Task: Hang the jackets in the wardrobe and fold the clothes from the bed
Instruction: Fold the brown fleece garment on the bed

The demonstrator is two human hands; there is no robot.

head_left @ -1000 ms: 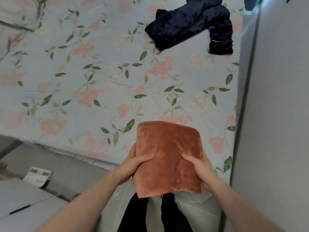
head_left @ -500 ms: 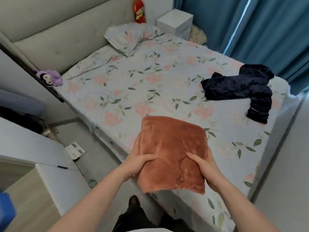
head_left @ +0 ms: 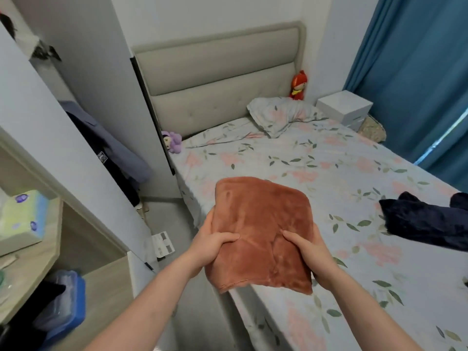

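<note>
Floral-sheeted bed [head_left: 316, 158] across the right; wardrobe [head_left: 83, 102] open at left, a grey-blue jacket [head_left: 111, 150] hanging inside. Dark navy garment [head_left: 425, 224] lying unfolded on the bed. Folded rust-brown fleece [head_left: 258, 229] lifted above the bed's near edge, pinched by left hand [head_left: 210, 247] and right hand [head_left: 309, 252], thumbs on top. Risk: loose grip, layers sliding, fold falling open.

Padded beige headboard [head_left: 217, 72], blue curtains [head_left: 417, 79], white walls [head_left: 202, 13].

Plush matt rust cloth [head_left: 260, 231], smooth printed cotton bed sheet [head_left: 329, 173], padded matt headboard [head_left: 217, 79]
</note>
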